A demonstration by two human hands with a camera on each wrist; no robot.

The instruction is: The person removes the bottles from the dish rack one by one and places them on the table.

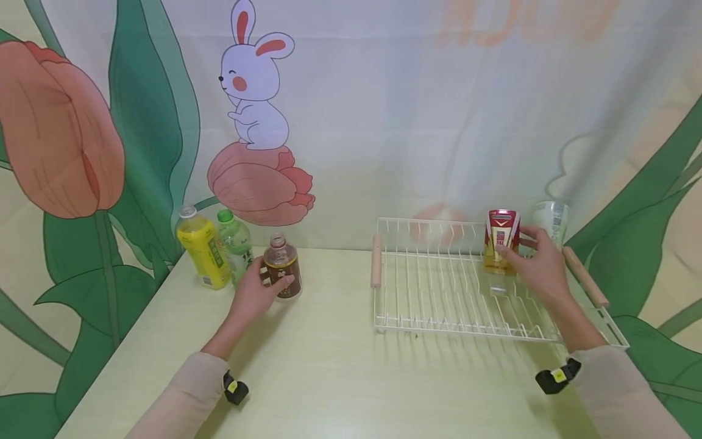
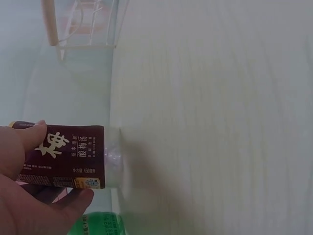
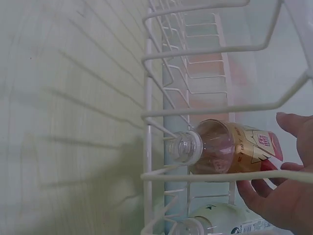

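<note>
In the head view my left hand (image 1: 256,289) grips an uncapped dark maroon drink bottle (image 1: 284,271), upright at the table's left. Its label shows large in the left wrist view, with my thumb across it; whether the base touches the table I cannot tell. My right hand (image 1: 540,262) is around a red-and-gold bottle (image 1: 498,238), upside down in a white wire rack (image 1: 433,332). In the right wrist view that bottle's open neck (image 3: 187,148) sits among the wires. The thumb there appears off the bottle, with the other fingers beside it.
Beside the left hand stand an uncapped yellow bottle (image 1: 205,253) and a green bottle (image 1: 236,244) with its cap on. A pale bottle (image 1: 551,219) is upside down at the rack's back right. Wooden handles (image 1: 376,262) stick up at the rack's ends. A printed curtain (image 1: 356,152) hangs behind.
</note>
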